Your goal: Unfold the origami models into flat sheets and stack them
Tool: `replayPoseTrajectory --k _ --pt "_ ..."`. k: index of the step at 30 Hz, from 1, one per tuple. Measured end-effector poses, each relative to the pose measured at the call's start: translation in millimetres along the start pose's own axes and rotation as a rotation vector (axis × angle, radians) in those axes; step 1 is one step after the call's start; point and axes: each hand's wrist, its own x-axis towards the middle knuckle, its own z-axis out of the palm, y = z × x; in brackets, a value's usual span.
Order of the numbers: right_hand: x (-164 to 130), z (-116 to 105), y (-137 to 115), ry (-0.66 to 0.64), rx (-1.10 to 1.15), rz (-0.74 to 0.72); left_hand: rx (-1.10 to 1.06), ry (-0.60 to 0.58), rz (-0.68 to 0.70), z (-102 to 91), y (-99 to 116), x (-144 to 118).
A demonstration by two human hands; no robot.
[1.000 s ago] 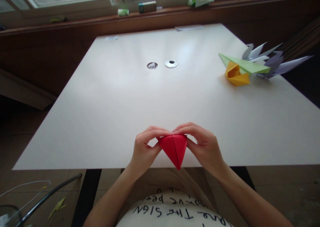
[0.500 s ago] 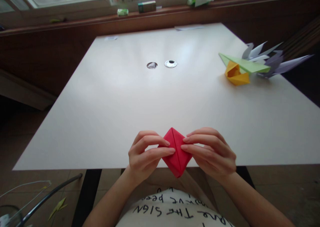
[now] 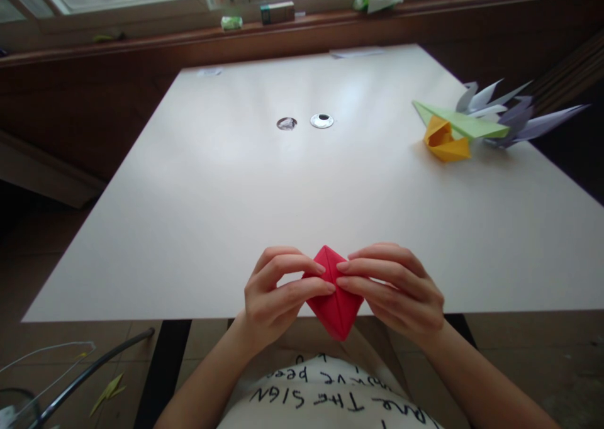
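Left hand (image 3: 264, 300) and right hand (image 3: 413, 290) both pinching red paper (image 3: 342, 312) at near edge of bench (image 3: 189, 215), folding looks partway: diamond outline and 1 centre line formed, further shaping not yet done

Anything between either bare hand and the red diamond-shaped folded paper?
Nothing visible. The left hand and right hand both have fingertips directly on the red diamond-shaped folded paper; its underside is hidden. The orange folded-paper piece sits off to the right, farther back on the white table.
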Motion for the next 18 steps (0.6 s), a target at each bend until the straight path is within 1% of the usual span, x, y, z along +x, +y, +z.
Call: replayPoseTrajectory --k 2,3,4,6,8,9,10,12,14,16,18 --pt "1.4 1.3 0.9 -0.001 0.085 0.050 -0.066 0.012 -0.073 1.2 0.0 2.8" --pt "2.0 2.2 1.0 -0.006 0.148 0.096 -0.126 0.008 -0.146 1.8 -0.3 4.5" --pt "2.5 3.3 1.1 -0.014 0.222 0.162 -0.204 -0.008 -0.253 2.4 -0.8 6.2" --pt "2.6 5.8 1.2 -0.043 0.369 0.380 -0.409 -0.076 -0.550 3.5 -2.4 9.1" --pt "1.6 8.6 2.3 -0.080 0.522 0.665 -0.622 -0.134 -0.861 5.1 -4.9 10.1" --pt "0.9 10.0 3.4 -0.102 0.616 0.807 -0.709 -0.147 -0.982 6.3 -6.3 9.6" --pt "0.3 11.4 4.8 -0.124 0.721 0.934 -0.779 -0.150 -1.068 7.7 -7.8 8.6" --pt "-0.2 14.1 7.9 -0.141 0.943 1.129 -0.881 -0.142 -1.161 10.9 -10.6 5.7" --pt "0.3 16.2 10.3 -0.121 1.104 1.259 -0.970 -0.135 -1.203 13.9 -12.3 2.9" --pt "1.6 17.3 11.2 -0.097 1.183 1.332 -1.047 -0.117 -1.215 15.6 -12.4 2.0" --pt "2.9 17.3 10.8 -0.093 1.231 1.371 -1.089 -0.107 -1.200 15.2 -11.1 3.0"
